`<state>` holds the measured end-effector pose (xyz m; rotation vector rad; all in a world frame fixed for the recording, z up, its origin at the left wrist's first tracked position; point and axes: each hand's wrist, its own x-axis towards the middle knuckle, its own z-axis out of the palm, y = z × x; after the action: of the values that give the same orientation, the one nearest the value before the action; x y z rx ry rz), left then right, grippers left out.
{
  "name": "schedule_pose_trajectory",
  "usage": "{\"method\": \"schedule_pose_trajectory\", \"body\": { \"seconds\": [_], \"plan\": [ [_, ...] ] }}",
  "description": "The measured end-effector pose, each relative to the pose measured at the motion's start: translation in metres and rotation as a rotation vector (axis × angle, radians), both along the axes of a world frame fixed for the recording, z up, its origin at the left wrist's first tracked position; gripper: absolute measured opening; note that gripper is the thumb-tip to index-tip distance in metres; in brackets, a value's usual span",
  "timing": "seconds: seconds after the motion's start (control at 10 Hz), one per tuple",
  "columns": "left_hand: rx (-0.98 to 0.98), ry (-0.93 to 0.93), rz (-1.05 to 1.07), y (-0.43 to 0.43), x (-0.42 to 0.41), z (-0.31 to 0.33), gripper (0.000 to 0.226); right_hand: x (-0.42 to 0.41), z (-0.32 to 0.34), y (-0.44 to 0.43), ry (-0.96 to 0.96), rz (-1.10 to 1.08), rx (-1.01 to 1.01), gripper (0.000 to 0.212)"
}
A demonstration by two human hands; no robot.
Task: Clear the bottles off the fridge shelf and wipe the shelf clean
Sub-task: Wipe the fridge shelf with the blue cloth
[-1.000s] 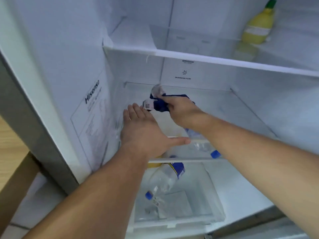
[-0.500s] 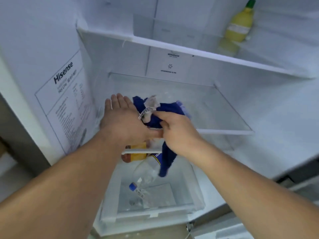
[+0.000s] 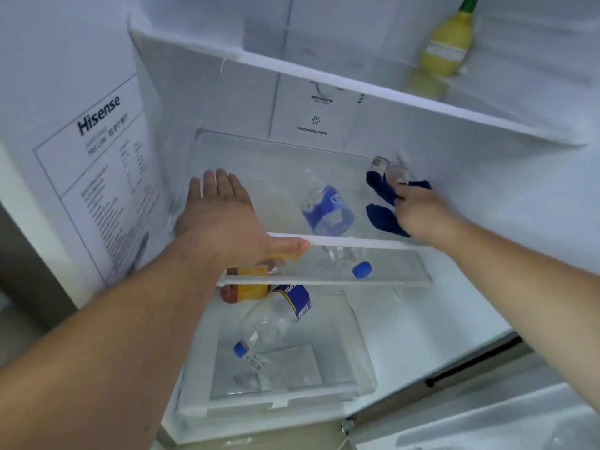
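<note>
Two hands on glass shelf [image 3: 324, 157]: left hand [image 3: 224, 219] flat, fingers spread, at 9 o'clock; right hand [image 3: 418, 212] clutching blue cloth [image 3: 383, 219] at 3 o'clock, far right corner. Shelf bare. Below, drawer [image 3: 363, 381] holds three bottles [image 3: 276, 316] lying down, long axes roughly 1-to-7.

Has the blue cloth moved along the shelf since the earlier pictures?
Yes. The right hand carried the blue cloth from beside the left hand to the glass shelf's right end, against the fridge wall.
</note>
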<state>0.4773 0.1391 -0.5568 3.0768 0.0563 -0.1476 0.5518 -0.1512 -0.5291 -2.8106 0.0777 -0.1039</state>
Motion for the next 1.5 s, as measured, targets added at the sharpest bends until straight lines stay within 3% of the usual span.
{"method": "schedule_pose_trajectory", "body": {
  "seconds": [0.1, 0.2, 0.3, 0.4, 0.5, 0.6, 0.7, 0.8, 0.9, 1.0, 1.1, 1.2, 1.4, 1.5],
  "plan": [
    [-0.006, -0.025, -0.010, 0.000, 0.002, -0.004, 0.165, -0.053, -0.014, 0.071, -0.052, 0.246, 0.276, 0.041],
    [-0.017, -0.038, -0.016, 0.002, 0.001, -0.004, 0.162, -0.039, -0.014, 0.142, -0.009, 0.475, 0.230, 0.052],
    [-0.011, -0.024, -0.001, 0.003, 0.001, -0.003, 0.163, 0.020, -0.004, 0.145, 0.127, 0.415, 0.268, 0.052],
    [-0.007, -0.014, 0.003, 0.001, -0.001, -0.001, 0.164, 0.058, 0.002, 0.056, 0.052, 0.136, 0.132, 0.052],
    [-0.007, -0.024, 0.002, -0.002, -0.002, 0.001, 0.162, 0.036, 0.016, -0.010, 0.089, -0.148, -0.014, 0.048],
    [-0.028, -0.032, 0.005, -0.003, -0.004, 0.002, 0.163, -0.032, 0.016, 0.015, -0.043, -0.168, 0.095, 0.045],
    [-0.028, -0.034, -0.002, -0.003, -0.003, 0.000, 0.160, -0.078, -0.008, 0.084, -0.023, 0.123, 0.218, 0.038],
    [-0.039, -0.034, -0.030, 0.006, 0.000, 0.001, 0.125, -0.089, -0.020, 0.156, -0.093, 0.358, 0.218, 0.037],
    [-0.035, -0.101, -0.027, 0.010, -0.005, -0.004, 0.130, -0.073, -0.018, 0.168, -0.061, 0.452, 0.122, 0.053],
    [0.004, -0.108, 0.026, 0.006, -0.014, -0.006, 0.157, -0.070, -0.015, 0.107, -0.020, 0.344, 0.115, 0.061],
    [0.029, -0.083, 0.021, 0.006, -0.012, -0.003, 0.163, -0.083, -0.004, 0.016, 0.001, -0.027, 0.126, 0.048],
    [0.033, -0.113, -0.054, 0.006, -0.011, -0.002, 0.154, -0.068, -0.003, -0.010, -0.008, -0.120, 0.017, 0.056],
    [-0.026, -0.177, -0.120, 0.012, -0.011, -0.008, 0.145, -0.040, -0.012, 0.130, 0.086, 0.461, 0.123, 0.054],
    [-0.041, -0.156, -0.110, 0.011, -0.016, -0.008, 0.151, -0.072, -0.018, 0.123, 0.063, 0.525, 0.235, 0.051]
  ]
}}
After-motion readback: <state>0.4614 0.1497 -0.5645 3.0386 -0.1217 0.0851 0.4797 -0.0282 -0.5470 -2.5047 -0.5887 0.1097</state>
